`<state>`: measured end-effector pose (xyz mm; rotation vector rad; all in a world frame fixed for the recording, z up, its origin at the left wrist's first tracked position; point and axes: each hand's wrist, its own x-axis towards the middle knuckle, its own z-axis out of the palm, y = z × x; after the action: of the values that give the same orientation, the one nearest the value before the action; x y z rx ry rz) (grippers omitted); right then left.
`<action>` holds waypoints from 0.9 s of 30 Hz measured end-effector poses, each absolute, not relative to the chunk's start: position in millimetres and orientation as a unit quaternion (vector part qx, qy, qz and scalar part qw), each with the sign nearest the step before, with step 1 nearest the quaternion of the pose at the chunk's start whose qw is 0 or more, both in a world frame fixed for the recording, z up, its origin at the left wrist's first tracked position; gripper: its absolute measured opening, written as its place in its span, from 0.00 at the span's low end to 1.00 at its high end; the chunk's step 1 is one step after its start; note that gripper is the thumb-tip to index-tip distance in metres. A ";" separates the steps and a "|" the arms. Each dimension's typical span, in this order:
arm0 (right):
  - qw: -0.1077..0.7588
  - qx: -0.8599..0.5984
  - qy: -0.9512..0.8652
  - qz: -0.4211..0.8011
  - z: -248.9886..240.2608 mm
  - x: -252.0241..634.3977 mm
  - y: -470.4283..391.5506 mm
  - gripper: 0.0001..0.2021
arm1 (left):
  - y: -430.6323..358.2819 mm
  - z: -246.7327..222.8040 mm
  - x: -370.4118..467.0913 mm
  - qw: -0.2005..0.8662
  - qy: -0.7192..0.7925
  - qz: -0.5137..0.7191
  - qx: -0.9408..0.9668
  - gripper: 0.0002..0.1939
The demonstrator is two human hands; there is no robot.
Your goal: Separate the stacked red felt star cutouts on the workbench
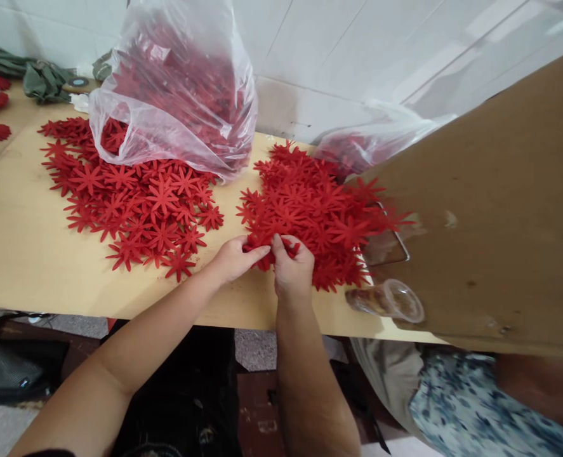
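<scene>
Both my hands meet at the near edge of the right-hand heap of red flower-shaped pieces (310,197). My left hand (236,257) is closed in a pinch on a red flower piece (262,244), its thumb pointing right. Close beside it, my right hand (294,263) also pinches the red material, thumb up and fingers curled. The held piece is partly covered by my fingers, so its full shape is hidden. Left of my hands spreads another heap of red flower pieces (138,203), lying loose and flat with several narrow petals each.
A clear plastic bag (176,95) full of red pieces stands behind the left heap. Another bag (376,136) lies against the wall. A brown board (490,209) rises at the right, with a clear plastic cup (390,299) beside it. A person in patterned clothing (471,400) is at the lower right.
</scene>
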<state>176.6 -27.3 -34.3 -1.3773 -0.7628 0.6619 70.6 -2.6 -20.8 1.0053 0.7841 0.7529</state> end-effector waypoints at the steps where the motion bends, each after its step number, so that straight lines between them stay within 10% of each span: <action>1: 0.654 -0.616 -0.340 0.278 -33.9 176.6 -27.3 0.13 | -2.6 -21.4 71.8 0.738 0.355 0.344 0.459 0.06; 27: 0.572 -0.718 -0.397 0.011 -22.6 222.7 -29.6 0.10 | 0.4 -36.0 80.9 0.691 0.385 0.359 0.495 0.01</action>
<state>222.7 -29.6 -22.6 -1.6843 -0.9304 0.0268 80.9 0.4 -36.0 1.1072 0.8616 0.8032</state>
